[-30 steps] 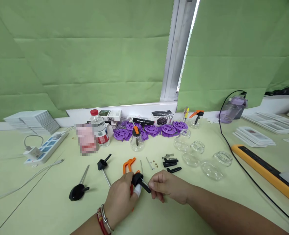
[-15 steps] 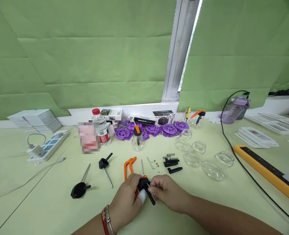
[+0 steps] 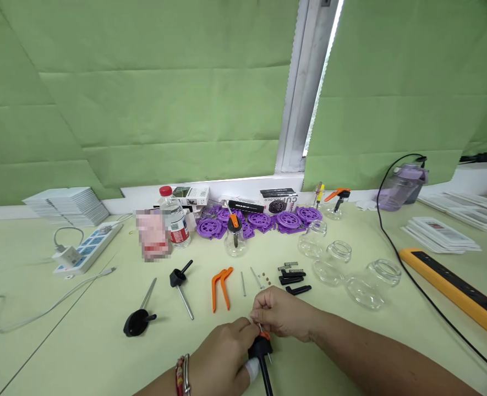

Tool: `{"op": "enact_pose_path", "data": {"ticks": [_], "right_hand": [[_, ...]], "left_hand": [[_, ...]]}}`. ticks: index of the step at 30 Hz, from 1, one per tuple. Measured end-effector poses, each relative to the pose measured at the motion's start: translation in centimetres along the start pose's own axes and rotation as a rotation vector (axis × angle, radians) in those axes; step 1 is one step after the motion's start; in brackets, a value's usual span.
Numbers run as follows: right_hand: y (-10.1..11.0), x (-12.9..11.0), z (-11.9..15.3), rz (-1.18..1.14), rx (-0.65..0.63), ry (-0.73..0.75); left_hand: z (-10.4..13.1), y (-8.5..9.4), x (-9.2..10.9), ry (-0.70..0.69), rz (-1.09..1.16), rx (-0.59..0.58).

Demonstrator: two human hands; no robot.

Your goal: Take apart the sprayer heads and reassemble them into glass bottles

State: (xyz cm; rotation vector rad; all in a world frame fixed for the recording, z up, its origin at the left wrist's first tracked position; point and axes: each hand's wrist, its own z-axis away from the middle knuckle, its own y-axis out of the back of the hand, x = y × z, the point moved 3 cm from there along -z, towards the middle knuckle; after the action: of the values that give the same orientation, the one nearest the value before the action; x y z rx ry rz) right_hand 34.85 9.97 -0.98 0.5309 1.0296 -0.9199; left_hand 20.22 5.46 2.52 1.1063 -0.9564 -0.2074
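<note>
My left hand (image 3: 230,355), with a white wrap on its thumb, is closed round a black lid part (image 3: 260,346) that has a long black stem pointing down toward the near edge. A bit of orange shows at its top, and a thin metal pin sticks out beside the stem. My right hand (image 3: 282,312) pinches at the top of the part, where a thin metal piece shows under the fingertips. Just beyond the hands lie two orange levers (image 3: 221,286), a metal pin (image 3: 243,284), small brown bits (image 3: 266,277) and black spouts (image 3: 295,279) with springs (image 3: 295,268).
Two black lids with metal tubes (image 3: 138,323) (image 3: 179,278) lie at left. Glass jars (image 3: 365,291) lie at right. Behind are purple discs (image 3: 260,221), a jar with an orange-and-black lid (image 3: 235,242) and a bottle (image 3: 177,223). A black cable (image 3: 425,280) crosses the right side.
Both hands have moved nearer the table's front, the left also rightward. The black part has turned more upright in view. My right fingers have gone from beside its stem to its top.
</note>
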Motion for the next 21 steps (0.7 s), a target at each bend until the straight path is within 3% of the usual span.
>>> {"op": "enact_pose_path", "data": {"ticks": [2,5,7,9,11,13,17,19,21], "right_hand": [[0.6,-0.7,-0.6,0.019,0.142,0.042],[1.9,-2.5,-1.3,0.230,0.402,0.351],[1.7,-3.1,-1.8,0.574,0.438,0.593],[0.8,-2.6,-2.5,0.975,0.376,0.736],[-0.1,-1.4,-3.4,1.291,0.304,0.756],[-0.6,-0.5,-4.1,1.448,0.268,0.719],[-0.5,-0.9,-3.7,1.310,0.289,0.712],[-0.4,-1.7,-2.9,1.049,0.335,0.693],[-0.6,-2.0,-2.3,0.744,0.303,0.564]], "left_hand": [[0.0,-0.2,0.4,-0.065,-0.050,-0.108],[0.2,0.0,0.4,-0.086,-0.077,-0.168],[0.2,0.7,0.0,-0.003,-0.042,-0.048],[0.4,1.5,-0.8,0.118,0.013,0.120],[0.5,2.3,-1.7,0.230,0.054,0.253],[0.6,2.9,-2.5,0.306,0.070,0.349],[0.6,3.4,-3.7,0.377,0.094,0.416],[0.5,3.2,-4.1,0.396,0.109,0.421],[0.4,2.9,-4.4,0.391,0.111,0.444]]}}
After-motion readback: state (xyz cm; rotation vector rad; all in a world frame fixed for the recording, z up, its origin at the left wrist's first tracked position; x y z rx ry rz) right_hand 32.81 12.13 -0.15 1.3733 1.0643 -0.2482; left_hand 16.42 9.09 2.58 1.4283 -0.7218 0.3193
